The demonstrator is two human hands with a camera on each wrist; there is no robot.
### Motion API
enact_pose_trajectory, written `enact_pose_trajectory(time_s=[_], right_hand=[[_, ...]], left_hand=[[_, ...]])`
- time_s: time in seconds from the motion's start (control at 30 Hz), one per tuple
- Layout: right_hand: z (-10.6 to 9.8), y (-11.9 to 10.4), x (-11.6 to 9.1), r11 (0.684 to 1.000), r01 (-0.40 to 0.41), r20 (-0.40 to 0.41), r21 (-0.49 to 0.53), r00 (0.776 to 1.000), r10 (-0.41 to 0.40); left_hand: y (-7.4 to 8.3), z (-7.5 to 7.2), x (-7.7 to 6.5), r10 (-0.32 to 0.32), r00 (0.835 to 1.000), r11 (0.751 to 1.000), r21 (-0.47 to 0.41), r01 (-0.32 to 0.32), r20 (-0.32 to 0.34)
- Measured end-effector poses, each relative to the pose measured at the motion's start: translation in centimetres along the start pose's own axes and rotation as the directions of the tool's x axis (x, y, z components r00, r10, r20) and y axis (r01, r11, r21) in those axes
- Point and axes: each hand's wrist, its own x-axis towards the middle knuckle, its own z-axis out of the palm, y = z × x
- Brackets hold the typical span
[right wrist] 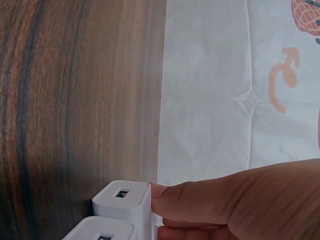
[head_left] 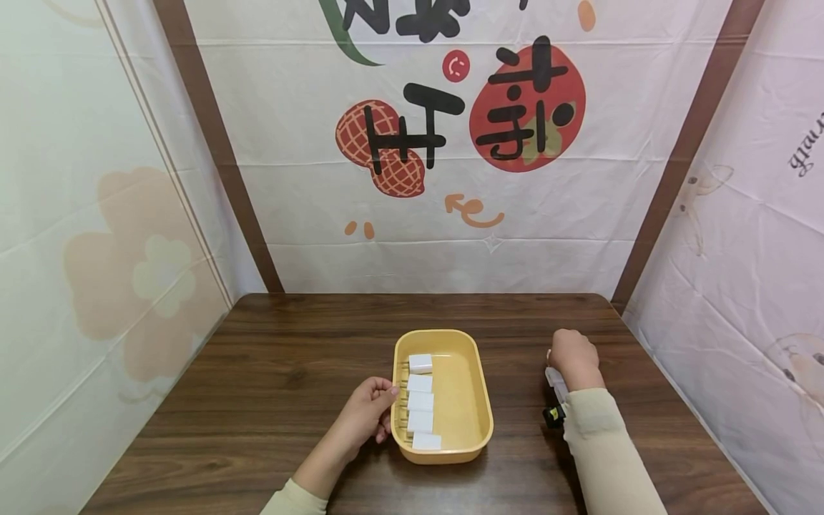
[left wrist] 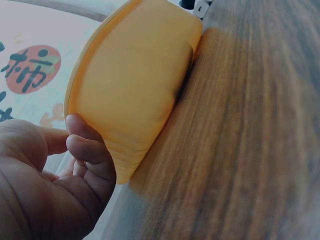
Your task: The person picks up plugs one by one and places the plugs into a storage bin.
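Note:
A yellow tray stands on the table, with several white USB charger plugs in a column along its left side, prongs facing left. My left hand pinches the left rim of this tray between thumb and fingers; the left wrist view shows the curled fingers at its edge. To the right of the tray, my right hand is low over the table, its fingers mostly hidden in the head view. In the right wrist view its thumb presses the side of an upright white charger plug, and a second plug stands beside it.
The brown wooden table runs back to a printed white cloth hanging behind it. More cloth hangs on the left and right sides. A small black device is at my right wrist.

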Motion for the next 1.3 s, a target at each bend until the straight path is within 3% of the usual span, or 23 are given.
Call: enact_pose_trajectory(time_s=[0.57,1.3], right_hand=[[0.90,0.43,0.79,0.997,-0.079,0.007,-0.004,0.997,0.079],[0.84,0.28,0.44,0.999,-0.028,0.011,0.018,1.000,0.028]], left_hand=[[-0.01,0.14,0.03,0.000,1.000,1.000,-0.002,0.000,-0.015],[0.01,0.10,-0.03,0.008,1.000,1.000,-0.002,-0.008,-0.012]])
